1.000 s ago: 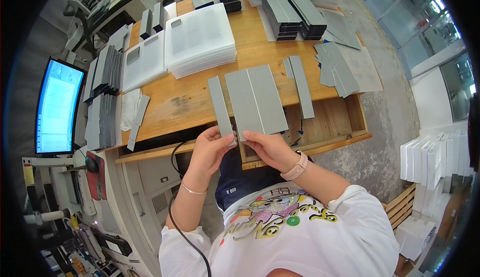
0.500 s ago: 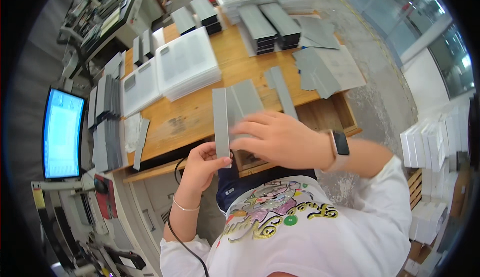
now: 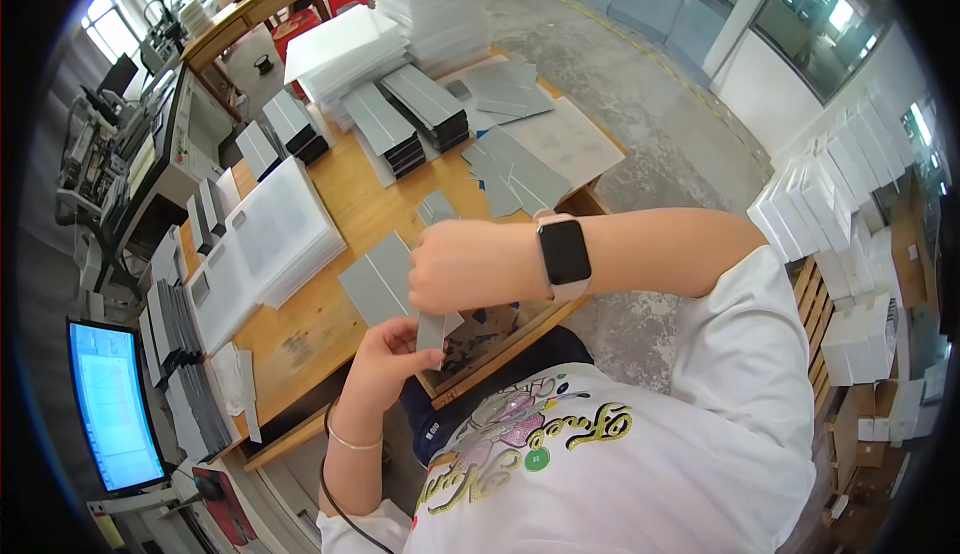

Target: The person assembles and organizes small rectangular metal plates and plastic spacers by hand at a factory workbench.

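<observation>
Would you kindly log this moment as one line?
left hand: holds grey card sheet | right hand: pinches its edge | surface: wooden workbench

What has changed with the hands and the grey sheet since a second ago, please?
The right hand has swung left across the body, over the folded grey sheet. The left hand has shifted little, its fingers still pinching the sheet's near edge. The wooden table and its stacks of grey and white sheets look unchanged.

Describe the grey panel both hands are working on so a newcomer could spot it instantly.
Start at the wooden workbench and come to its near edge. There the left hand and right hand meet on a flat grey panel. Unlike the stacked grey sheets farther back, it lies single and is held.
</observation>
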`<state>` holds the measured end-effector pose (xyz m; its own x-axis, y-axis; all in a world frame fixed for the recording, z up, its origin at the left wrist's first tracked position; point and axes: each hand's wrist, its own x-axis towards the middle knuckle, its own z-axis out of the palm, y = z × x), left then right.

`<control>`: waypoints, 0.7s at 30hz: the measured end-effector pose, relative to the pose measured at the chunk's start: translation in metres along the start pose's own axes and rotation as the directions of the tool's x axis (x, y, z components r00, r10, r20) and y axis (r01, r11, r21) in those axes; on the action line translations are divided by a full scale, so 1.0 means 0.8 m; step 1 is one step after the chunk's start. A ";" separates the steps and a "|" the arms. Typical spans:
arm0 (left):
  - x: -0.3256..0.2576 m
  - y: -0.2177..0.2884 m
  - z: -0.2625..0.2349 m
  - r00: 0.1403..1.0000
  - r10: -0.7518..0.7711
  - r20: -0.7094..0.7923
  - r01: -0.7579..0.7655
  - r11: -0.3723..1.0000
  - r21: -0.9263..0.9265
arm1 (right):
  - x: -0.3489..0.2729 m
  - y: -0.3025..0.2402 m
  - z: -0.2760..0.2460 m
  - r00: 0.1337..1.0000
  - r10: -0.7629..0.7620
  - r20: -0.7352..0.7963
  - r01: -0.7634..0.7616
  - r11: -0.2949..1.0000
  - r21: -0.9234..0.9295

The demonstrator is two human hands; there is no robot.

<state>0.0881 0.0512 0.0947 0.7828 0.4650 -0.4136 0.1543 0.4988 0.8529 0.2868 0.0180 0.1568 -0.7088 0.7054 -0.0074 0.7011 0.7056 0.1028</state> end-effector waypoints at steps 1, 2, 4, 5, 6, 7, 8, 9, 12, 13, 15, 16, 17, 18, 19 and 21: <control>0.008 0.000 -0.002 0.999 0.026 0.031 -0.025 0.999 -0.032 | -0.003 0.006 -0.001 1.000 -0.007 -0.001 0.007 1.000 0.001; 0.012 0.001 -0.003 0.997 0.054 0.059 -0.050 0.997 -0.066 | -0.006 0.014 -0.001 1.000 0.013 -0.013 -0.013 1.000 -0.009; 0.016 0.004 0.000 0.995 0.078 0.058 -0.070 0.990 -0.124 | -0.011 0.027 -0.006 0.998 0.058 0.006 -0.058 0.998 -0.025; 0.017 0.004 0.003 0.993 0.101 0.065 -0.088 0.980 -0.177 | -0.016 0.032 -0.007 0.999 0.045 0.006 -0.044 0.999 -0.023; 0.018 0.002 0.005 0.993 0.104 0.053 -0.093 0.979 -0.184 | -0.021 0.038 -0.007 0.994 0.073 -0.075 -0.073 0.997 0.012; 0.021 0.001 0.008 0.992 0.128 0.008 -0.116 0.925 -0.361 | -0.026 0.043 -0.008 0.982 0.108 -0.155 -0.102 0.994 0.048; 0.023 -0.002 0.012 0.989 0.144 -0.039 -0.143 0.840 -0.524 | -0.031 0.047 -0.009 0.983 0.099 -0.155 -0.092 0.995 0.047; 0.021 -0.008 0.018 0.988 0.147 -0.046 -0.149 0.837 -0.527 | -0.035 0.050 -0.009 0.968 0.230 -0.100 -0.222 0.972 0.081; 0.013 -0.033 0.047 0.970 0.243 0.010 -0.187 0.771 -0.609 | -0.042 0.061 0.007 0.891 0.450 -0.057 -0.436 0.884 0.168; 0.014 -0.043 0.060 0.977 0.199 0.075 -0.111 0.776 -0.621 | -0.043 0.063 0.016 0.805 0.594 0.013 -0.575 0.774 0.265; 0.020 -0.063 0.080 0.970 0.132 0.203 0.023 0.783 -0.622 | -0.037 0.061 0.026 0.710 0.697 0.101 -0.681 0.644 0.348; 0.024 -0.068 0.090 0.977 0.071 0.201 0.074 0.771 -0.633 | -0.036 0.059 0.028 0.681 0.720 0.135 -0.711 0.606 0.356; 0.031 -0.071 0.098 0.980 0.010 0.200 0.124 0.756 -0.643 | -0.035 0.058 0.031 0.651 0.740 0.170 -0.740 0.567 0.363; 0.039 -0.078 0.105 0.988 -0.026 0.155 0.124 0.733 -0.669 | -0.031 0.057 0.038 0.655 0.736 0.170 -0.737 0.572 0.360; 0.047 -0.089 0.112 0.988 -0.024 0.155 0.123 0.732 -0.670 | -0.028 0.054 0.048 0.625 0.769 0.135 -0.755 0.550 0.358; 0.060 -0.107 0.124 1.000 -0.006 -0.027 -0.017 0.674 -0.738 | -0.020 0.046 0.060 0.600 0.794 0.097 -0.766 0.536 0.355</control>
<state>0.1726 -0.0415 0.0336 0.7650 0.4821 -0.4270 -0.3540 0.8687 0.3466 0.3279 0.0362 0.1131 0.1390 0.9901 -0.0194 0.9462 -0.1386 -0.2923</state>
